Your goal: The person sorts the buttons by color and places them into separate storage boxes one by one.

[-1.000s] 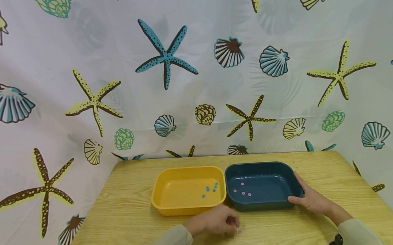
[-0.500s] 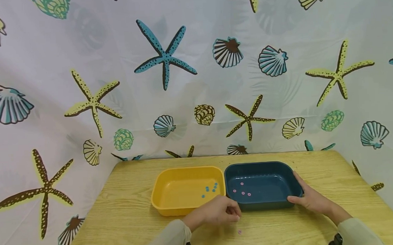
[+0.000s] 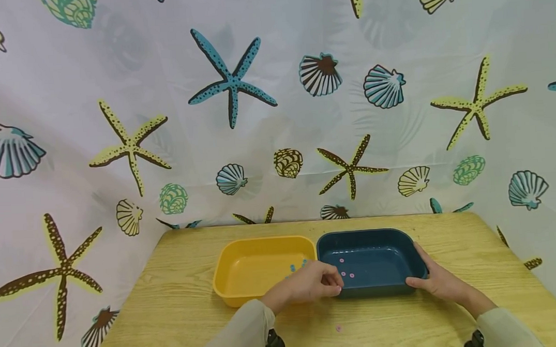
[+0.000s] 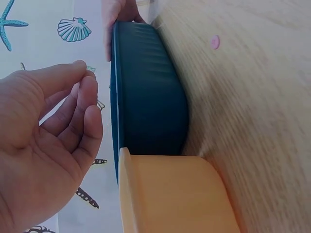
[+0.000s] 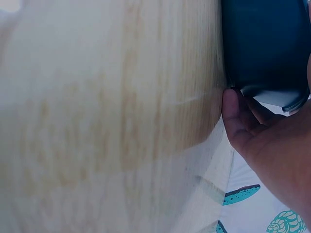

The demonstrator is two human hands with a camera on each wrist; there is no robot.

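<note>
My left hand [image 3: 306,283] is over the front edge where the two bins meet, thumb and index fingertips pinched together. In the left wrist view the fingertips hide the small pink button between them. My right hand [image 3: 443,285] grips the right end of the dark blue bin [image 3: 374,292], its thumb [image 5: 231,103] at the front corner. Several pink buttons [image 3: 352,275] lie inside that bin. Left of it, the yellow bin [image 3: 239,301] holds several blue buttons [image 3: 292,268], partly covered by my left hand. One pink button [image 3: 338,328] lies on the table in front.
Both bins stand side by side on a wooden table [image 3: 172,302]. A white curtain [image 3: 188,146] with starfish and shells hangs behind the table and along its sides.
My left hand has risen from the table near the loose pink button and moved forward to the dark blue bin's front rim. My right hand has kept its grip on the bin.
</note>
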